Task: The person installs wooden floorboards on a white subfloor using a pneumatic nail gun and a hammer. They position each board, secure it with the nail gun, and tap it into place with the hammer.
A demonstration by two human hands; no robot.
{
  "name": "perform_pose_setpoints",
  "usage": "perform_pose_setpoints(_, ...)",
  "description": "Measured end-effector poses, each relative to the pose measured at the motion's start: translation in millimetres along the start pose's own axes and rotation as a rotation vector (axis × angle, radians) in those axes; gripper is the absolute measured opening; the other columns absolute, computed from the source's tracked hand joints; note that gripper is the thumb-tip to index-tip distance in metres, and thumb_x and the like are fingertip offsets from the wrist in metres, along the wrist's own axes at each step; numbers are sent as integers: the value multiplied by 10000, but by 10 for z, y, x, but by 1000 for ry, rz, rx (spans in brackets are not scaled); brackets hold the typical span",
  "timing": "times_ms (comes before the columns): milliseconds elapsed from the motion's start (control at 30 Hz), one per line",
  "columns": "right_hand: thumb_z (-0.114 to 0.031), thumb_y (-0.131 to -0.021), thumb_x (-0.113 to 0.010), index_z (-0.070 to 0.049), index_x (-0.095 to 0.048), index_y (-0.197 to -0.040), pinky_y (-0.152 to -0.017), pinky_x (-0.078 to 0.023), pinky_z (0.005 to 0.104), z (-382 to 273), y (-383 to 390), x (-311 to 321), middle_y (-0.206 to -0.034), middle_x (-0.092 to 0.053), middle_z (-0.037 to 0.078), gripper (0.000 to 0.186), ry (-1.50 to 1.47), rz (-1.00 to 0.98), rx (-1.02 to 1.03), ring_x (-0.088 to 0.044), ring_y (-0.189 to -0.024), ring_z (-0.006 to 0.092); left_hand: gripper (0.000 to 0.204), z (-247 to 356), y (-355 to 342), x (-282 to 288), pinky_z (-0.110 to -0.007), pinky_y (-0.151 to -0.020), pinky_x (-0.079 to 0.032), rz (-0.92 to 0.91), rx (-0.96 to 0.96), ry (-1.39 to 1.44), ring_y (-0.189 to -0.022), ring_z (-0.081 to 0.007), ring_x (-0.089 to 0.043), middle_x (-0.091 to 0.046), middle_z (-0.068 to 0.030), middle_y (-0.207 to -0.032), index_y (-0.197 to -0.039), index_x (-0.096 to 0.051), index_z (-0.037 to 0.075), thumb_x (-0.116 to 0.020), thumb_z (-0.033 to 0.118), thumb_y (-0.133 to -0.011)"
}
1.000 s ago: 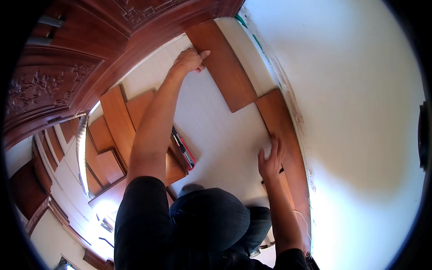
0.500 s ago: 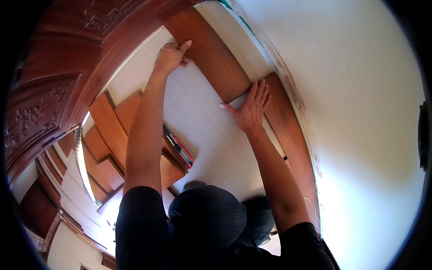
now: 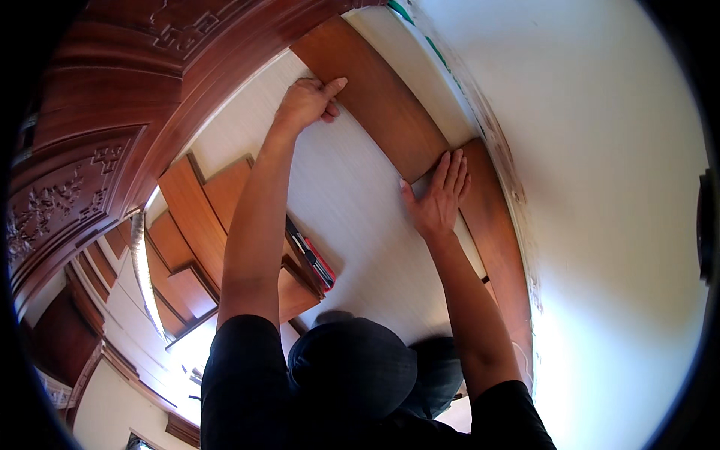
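Observation:
A reddish-brown wooden floor plank [image 3: 382,94] lies on pale sheeting near the wall. My left hand [image 3: 307,103] grips its near long edge towards the far end, thumb on top and fingers curled at the edge. My right hand [image 3: 439,202] lies flat with its fingers stretched out, at the plank's right end. Those fingertips reach the seam beside a second plank [image 3: 491,210], which runs along the wall towards me. Fingers hide part of the joint between the two planks.
A red-and-black utility knife [image 3: 319,264] rests beside stacked loose planks [image 3: 196,210] left of my knees. Pale underlay sheeting [image 3: 352,217] covers the floor between. A carved dark wooden door [image 3: 97,142] stands at the left, a white wall [image 3: 600,165] at the right.
The whole view has shifted, so everything sits further right in the picture. Both hands keep nearly the same places on the plank, and the gap at its right end looks slightly narrower.

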State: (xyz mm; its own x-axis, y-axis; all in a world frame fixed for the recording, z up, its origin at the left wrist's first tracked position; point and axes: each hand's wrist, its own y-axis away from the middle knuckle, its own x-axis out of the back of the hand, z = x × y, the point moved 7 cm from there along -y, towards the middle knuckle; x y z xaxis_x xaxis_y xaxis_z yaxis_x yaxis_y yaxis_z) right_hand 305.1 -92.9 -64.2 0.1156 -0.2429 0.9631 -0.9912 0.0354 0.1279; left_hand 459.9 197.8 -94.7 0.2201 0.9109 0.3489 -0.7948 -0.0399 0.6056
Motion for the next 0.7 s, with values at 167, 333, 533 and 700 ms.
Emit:
perform_pose_setpoints(167,-617,-906,-640,-11,-282,-1614,-1266,-135,601,-9,11,41,-1690,-186,291,999,65,14,49,-139,-1578,458,663,64,43,-26,-303,-643,-590,10,-41,-52,-633,-195,-699,-717,-140,-751,-912,-702,-57,-693,604,-958)
perform_pose_setpoints(333,-647,-837,-727,-52,-322,-1597,-1236,-194,634,12,-119,189,-1662,-222,312,1046,57,-124,103,-226,-1527,491,643,3,22,-19,-309,-687,-580,-5,-11,-19,-648,-171,-716,-749,-112,-751,-911,-697,-45,-668,595,-971)
perform_pose_setpoints(533,-700,-753,-777,34,-282,-1580,-1233,-190,644,264,-155,219,-1655,-238,306,1211,-11,50,240,-228,-1521,489,623,81,-6,-58,-310,-673,-565,-14,-24,-63,-636,-155,-702,-736,-90,-742,-936,-707,-25,-674,597,-969)
perform_pose_setpoints(700,-785,-720,-742,91,-280,-1551,-1234,-175,645,222,-165,169,-1638,-282,292,1293,42,21,185,-256,-1510,488,599,197,-59,-116,-307,-657,-550,-3,-9,-84,-629,-143,-695,-733,-81,-731,-921,-704,-8,-672,587,-976)
